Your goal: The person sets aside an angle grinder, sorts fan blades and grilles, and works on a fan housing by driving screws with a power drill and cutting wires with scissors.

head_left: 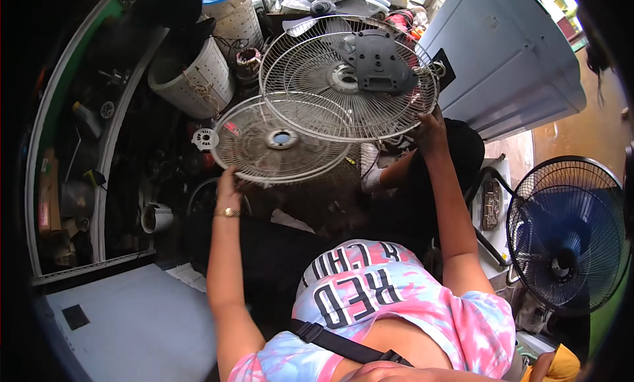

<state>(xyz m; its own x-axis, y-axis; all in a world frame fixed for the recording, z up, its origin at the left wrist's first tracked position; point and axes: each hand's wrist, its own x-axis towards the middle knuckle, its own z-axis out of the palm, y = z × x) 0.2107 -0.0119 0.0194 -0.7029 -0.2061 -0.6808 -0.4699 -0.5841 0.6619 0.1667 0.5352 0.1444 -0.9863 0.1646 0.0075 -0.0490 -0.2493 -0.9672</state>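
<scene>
My left hand (pixel 229 189) is closed on the near left rim of a round wire fan grille (pixel 272 139), held roughly level above the floor. A second, larger-looking fan grille (pixel 337 78) overlaps its far right side from above. My right hand (pixel 430 127) grips this upper grille by its near right rim. On top of the upper grille lies a dark grey plastic part (pixel 380 61) with several holes, beside the hub ring. Both grilles have pale metal wires. The fingers of both hands are partly hidden by the rims.
White perforated baskets (pixel 198 81) and a motor with copper windings (pixel 247 61) stand beyond the grilles. A blue-grey cabinet (pixel 495 58) rises at far right; a black-guarded fan (pixel 568 233) stands nearer. Shelving (pixel 102 151) lines the left, above a pale blue surface (pixel 132 322).
</scene>
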